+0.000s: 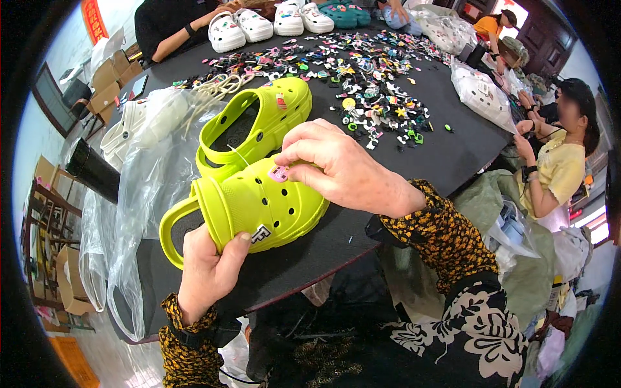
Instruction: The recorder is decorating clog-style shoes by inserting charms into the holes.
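Note:
A lime-green clog [242, 205] with holes in its upper is gripped at its side by my left hand [213, 264], the thumb resting beside a black-and-white charm [260, 233]. My right hand [346, 169] pinches a small pink shoe charm [279, 172] between thumb and fingers, at the top of this clog. Whether the charm's stem sits in a hole is hidden. Behind it lies the matching lime-green clog [292, 103], with a red-and-white charm on its toe. A thin pale strand [239, 156] shows between the two clogs.
Many loose shoe charms [381, 84] spread over the dark table [446, 152]. White clogs [226, 32] and a teal pair [346, 14] line the far edge. Clear plastic bags [145, 187] and a black cylinder [94, 169] lie left. Co-workers sit around, one in yellow [556, 165] at right.

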